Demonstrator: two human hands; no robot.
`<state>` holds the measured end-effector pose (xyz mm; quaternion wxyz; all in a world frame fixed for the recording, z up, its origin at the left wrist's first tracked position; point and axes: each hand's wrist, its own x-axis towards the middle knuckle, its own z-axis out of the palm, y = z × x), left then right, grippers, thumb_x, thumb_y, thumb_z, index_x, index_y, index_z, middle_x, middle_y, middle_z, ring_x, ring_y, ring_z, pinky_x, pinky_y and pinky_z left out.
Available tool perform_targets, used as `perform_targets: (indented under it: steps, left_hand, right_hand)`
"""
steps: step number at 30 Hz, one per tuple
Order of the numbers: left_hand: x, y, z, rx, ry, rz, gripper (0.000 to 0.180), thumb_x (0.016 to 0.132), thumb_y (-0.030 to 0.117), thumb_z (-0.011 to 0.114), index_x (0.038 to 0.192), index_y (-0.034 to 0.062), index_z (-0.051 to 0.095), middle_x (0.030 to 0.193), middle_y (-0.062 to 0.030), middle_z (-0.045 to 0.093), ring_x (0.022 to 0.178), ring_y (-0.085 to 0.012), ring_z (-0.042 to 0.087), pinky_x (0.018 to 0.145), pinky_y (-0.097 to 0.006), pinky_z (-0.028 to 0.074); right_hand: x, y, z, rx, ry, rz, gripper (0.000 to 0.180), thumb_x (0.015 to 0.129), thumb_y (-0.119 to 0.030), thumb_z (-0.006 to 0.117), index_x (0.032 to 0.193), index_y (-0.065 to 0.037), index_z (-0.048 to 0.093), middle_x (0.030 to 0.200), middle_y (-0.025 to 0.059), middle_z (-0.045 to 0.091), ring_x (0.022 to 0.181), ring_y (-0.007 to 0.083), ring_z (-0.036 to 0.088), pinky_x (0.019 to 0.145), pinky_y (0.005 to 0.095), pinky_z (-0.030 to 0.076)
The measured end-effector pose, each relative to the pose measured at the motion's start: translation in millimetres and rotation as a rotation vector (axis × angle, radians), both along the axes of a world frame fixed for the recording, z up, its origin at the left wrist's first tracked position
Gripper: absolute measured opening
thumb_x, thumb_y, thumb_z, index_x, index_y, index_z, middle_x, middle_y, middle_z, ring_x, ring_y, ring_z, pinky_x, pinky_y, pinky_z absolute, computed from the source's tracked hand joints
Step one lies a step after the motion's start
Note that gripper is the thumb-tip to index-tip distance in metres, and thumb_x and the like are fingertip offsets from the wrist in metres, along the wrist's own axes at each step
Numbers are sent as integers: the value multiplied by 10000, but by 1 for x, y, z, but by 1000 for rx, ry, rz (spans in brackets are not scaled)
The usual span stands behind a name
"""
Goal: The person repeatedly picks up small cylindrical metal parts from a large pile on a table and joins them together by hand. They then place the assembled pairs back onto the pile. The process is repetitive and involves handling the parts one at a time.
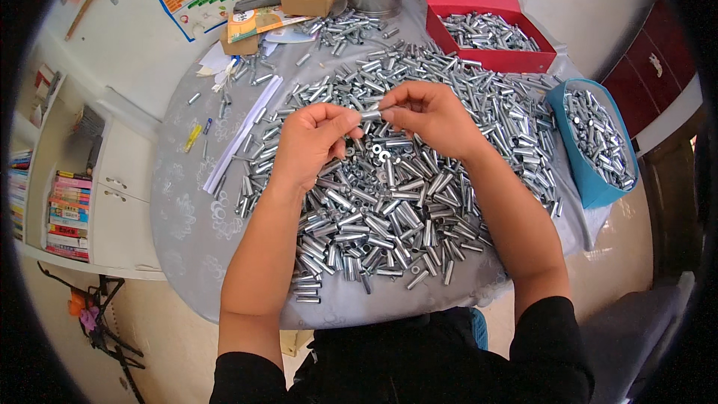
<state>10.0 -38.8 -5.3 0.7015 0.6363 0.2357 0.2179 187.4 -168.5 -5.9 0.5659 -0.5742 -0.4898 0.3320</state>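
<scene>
Both hands raised over table (187, 202). Left hand (310, 142) and right hand (426, 116) each pinch one end of small metal sleeve (372, 114), fingertips closed. Possibly two pieces mating; too small to tell. Loose pinch could drop it into sleeve pile (389, 209), where it would be lost among lookalikes.

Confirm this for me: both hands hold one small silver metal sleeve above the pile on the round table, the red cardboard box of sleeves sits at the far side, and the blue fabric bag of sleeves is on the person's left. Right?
Not quite. The head view shows the blue fabric bag on the person's right, not left. The rest stands: left hand and right hand hold one small silver metal sleeve above the pile on the round table, with the red cardboard box at the far side.
</scene>
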Motion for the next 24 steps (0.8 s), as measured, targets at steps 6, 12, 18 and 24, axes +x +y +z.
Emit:
perform_targets:
  steps: [6,12,18,24]
  left_hand:
    - [-1,3,-4,-26,-10,-47,145,882,144,692,968,33,656,831,-74,703,508,-51,532,437,-169,395]
    - [0,6,-4,-39,4,-36,128,884,123,685,957,24,651,822,-68,699,523,-52,543,457,-170,404]
    - [-7,8,4,554,201,161,213,837,102,704,1050,83,696,835,-15,652,614,-67,526,573,-210,433]
    - [-2,-20,4,1100,99,-274,240,798,145,716,1036,113,719,1086,-57,594,865,-172,591,748,-306,488]
  right_hand:
    - [-9,-4,4,-78,62,14,183,870,-86,687,1024,9,661,819,-15,637,732,50,560,668,218,472]
    - [3,-6,-11,-18,8,-48,158,873,-88,680,998,7,671,809,-11,634,733,48,558,673,219,471]
    - [6,-8,-1,51,-225,-179,176,853,-72,668,1014,-4,676,871,30,656,789,89,596,726,254,492]
    - [5,-3,-14,135,-202,-209,202,850,-90,663,1030,0,679,976,81,672,880,148,637,798,282,505]
